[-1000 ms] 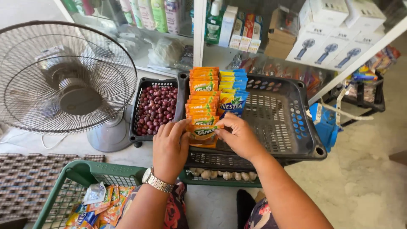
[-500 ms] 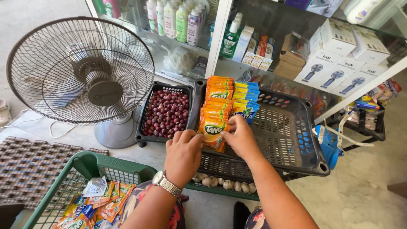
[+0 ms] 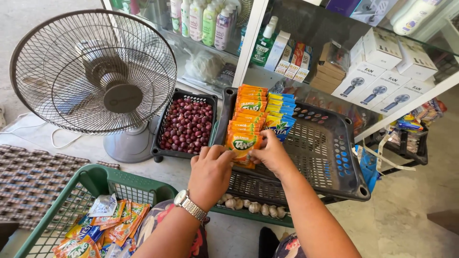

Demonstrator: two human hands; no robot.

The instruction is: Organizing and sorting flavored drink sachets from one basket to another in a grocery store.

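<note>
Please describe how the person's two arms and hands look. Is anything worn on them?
Both forearms are bare, with no sleeves or gloves in view. The left hand has a silver metal wristwatch with a linked band and a pale round dial on its wrist. The right hand shows no watch or bracelet. I cannot make out any rings on the fingers.

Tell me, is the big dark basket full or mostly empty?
Mostly empty: the dark basket holds only orange sachets and blue sachets along its left side.

Both hands on orange sachets in a dark crate

Left hand (image 3: 210,174) and right hand (image 3: 271,155) pinch the front orange sachet (image 3: 242,144) in the dark crate (image 3: 334,162); blue sachets (image 3: 279,114) stand just beside.
</note>
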